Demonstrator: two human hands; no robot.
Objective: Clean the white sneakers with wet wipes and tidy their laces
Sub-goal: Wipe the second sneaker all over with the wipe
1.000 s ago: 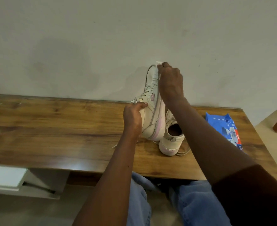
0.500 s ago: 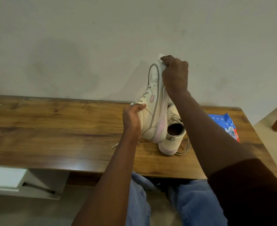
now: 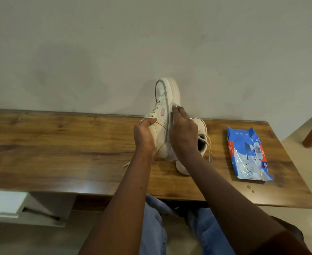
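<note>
The white sneaker [image 3: 165,115] you are working on stands almost upright, toe high against the wall and heel low over the wooden table [image 3: 59,144], with its sole edge turned to your right. Your right hand [image 3: 183,137] has come down: half a second ago it was wrapped over the toe, and now it sits at the middle of the sole edge, fingers pressing a small white wet wipe [image 3: 175,107] against the rubber; only a sliver of the wipe shows at your fingertips. That downward travel reads as one wiping stroke along the sole from toe toward heel, so the toe stretch has probably had its pass and the heel stretch is next. Your left hand [image 3: 145,137] is clamped on the laced side of the shoe near its tongue, holding it steady as it did a moment ago. The second sneaker [image 3: 202,133] sits on the table just behind your right wrist, opening up, one lace [image 3: 209,150] trailing loose toward you; another lace end [image 3: 126,164] lies on the wood by your left wrist. The blue wipes pack [image 3: 249,153] lies flat, well to the right. Lace tidying does not look begun yet.
</note>
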